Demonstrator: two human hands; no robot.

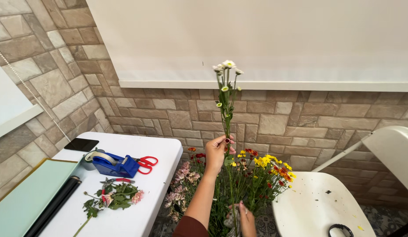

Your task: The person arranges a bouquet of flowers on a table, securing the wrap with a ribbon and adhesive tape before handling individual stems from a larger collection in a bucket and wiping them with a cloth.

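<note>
My left hand [218,153] is raised and pinches a tall green flower stem [227,109] that stands upright, topped with small white blooms and buds [228,66]. Lower down, my right hand [244,219] grips the bottom part of the same stem at the lower edge of the view. Behind and around both hands stands a bunch of mixed flowers [256,171] in yellow, red, orange and pink.
A white table [138,193] on the left carries a blue tape dispenser [109,163], red-handled scissors [144,163], a black phone [81,144], cut flower pieces [114,197], and a dark roll [55,206] on a green board. A white chair [318,206] stands on the right. Stone-patterned walls lie behind.
</note>
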